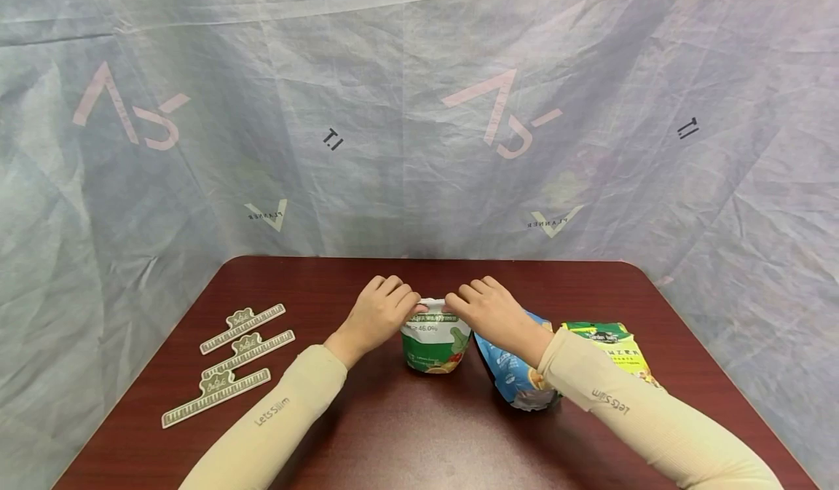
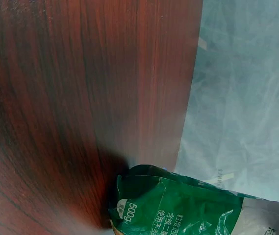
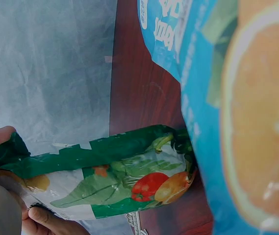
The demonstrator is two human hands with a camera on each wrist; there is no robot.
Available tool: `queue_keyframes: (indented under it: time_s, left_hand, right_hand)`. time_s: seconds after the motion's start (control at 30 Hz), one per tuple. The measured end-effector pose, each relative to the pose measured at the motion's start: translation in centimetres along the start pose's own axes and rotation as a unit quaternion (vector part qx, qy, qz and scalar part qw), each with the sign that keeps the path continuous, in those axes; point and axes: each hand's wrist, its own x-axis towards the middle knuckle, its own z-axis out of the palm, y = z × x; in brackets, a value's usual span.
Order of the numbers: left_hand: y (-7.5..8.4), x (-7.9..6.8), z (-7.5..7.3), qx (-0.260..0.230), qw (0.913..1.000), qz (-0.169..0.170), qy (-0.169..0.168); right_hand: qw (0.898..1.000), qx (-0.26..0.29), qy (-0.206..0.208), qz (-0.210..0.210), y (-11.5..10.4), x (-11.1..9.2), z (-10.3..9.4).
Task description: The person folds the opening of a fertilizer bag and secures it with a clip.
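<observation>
A green and white plastic bag (image 1: 435, 348) with vegetables printed on it stands upright near the middle of the table. My left hand (image 1: 379, 314) pinches its top edge at the left corner, thumb towards me and fingers behind. At the opposite corner my right hand (image 1: 494, 315) pinches the same edge. The right wrist view has the bag (image 3: 129, 188) from its side, with fingertips at its top. Only the bag's green lower part (image 2: 178, 205) and some white show in the left wrist view; that hand is almost wholly out of it.
Three long sealing clips (image 1: 216, 399) with bear-shaped handles lie at the left. A blue bag (image 1: 514, 377) stands partly under my right forearm, close beside the green bag. Behind it to the right lies a green and yellow packet (image 1: 609, 344). Grey cloth (image 1: 406, 111) hangs beyond the table (image 1: 419, 432).
</observation>
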Motion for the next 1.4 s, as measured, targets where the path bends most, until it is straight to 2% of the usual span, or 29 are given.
queue_keyframes:
  time_s: [0.3,0.57,0.93,1.4]
  left_hand:
    - [-0.3,-0.1,0.3,-0.015,0.9994,0.002,0.032]
    - [-0.5,-0.2,0.3,-0.017,0.9992,0.001,0.037]
    - [-0.8,-0.7,0.3,-0.026,0.9983,0.005,0.052]
    - [-1.0,-1.0,0.3,-0.053,0.9972,0.002,0.053]
  right_hand:
    - [1.0,0.0,0.015,-0.006,0.3,-0.2,0.0]
    - [1.0,-0.015,0.018,-0.011,0.8,-0.7,-0.1]
    - [1.0,-0.001,0.012,-0.018,1.0,-1.3,-0.2]
    - [1.0,-0.001,0.013,-0.023,0.9,-1.3,-0.3]
